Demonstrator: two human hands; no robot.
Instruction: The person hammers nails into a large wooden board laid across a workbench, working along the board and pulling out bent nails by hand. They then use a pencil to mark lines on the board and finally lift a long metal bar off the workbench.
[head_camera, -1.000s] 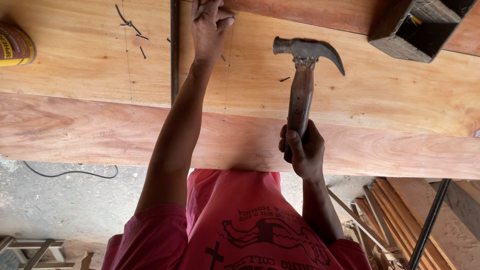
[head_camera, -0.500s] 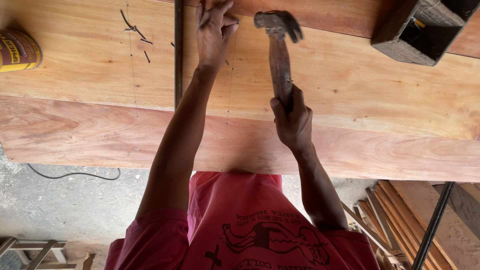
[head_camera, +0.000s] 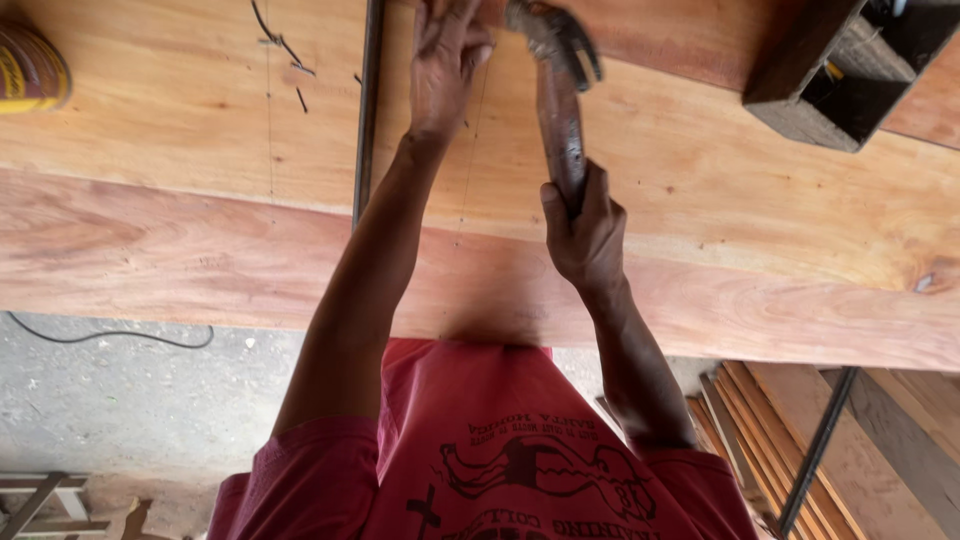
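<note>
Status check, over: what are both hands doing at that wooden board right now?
Right hand gripping hammer, head up near left hand. Left fingers pressed on plywood board. Dark metal bar lies beside left wrist.

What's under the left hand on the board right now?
The left hand presses on the pale wooden board, beside a dark metal bar. The fingers cover whatever they steady there. The hammer, gripped in the right hand, has its head close by the fingertips.

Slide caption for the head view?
Right hand swings hammer beside left hand on wooden board.
</note>
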